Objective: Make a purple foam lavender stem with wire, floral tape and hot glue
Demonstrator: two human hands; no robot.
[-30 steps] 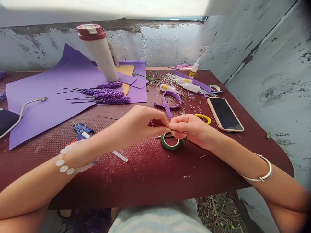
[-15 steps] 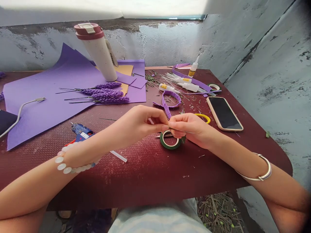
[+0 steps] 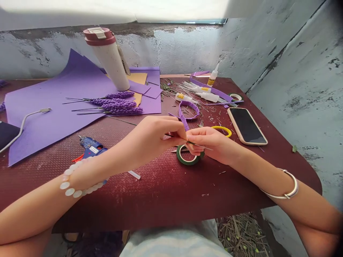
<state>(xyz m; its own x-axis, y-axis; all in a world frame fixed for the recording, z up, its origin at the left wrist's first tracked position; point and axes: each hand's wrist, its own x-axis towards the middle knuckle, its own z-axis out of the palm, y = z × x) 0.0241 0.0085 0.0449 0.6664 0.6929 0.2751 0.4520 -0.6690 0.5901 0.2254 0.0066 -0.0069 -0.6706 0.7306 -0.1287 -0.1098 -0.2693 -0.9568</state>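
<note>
While a broad maroon table (image 3: 160, 194) fills the view, with a large purple sheet (image 3: 53, 98) spread over its far left, the person's two hands meet above the middle. The left hand (image 3: 157, 137) pinches a thin wire stem (image 3: 200, 146) between thumb and fingers; the right hand (image 3: 209, 141) grasps it at the fingertips, just beside. Below them, a roll of green tape (image 3: 184, 162) rests on the table, nearer the right hand and partly covered by it; whether tape joins the stem cannot be told. The stem's long axis runs crosswise, tilting slightly down rightward, its slender end lying across the right fingers.
</note>
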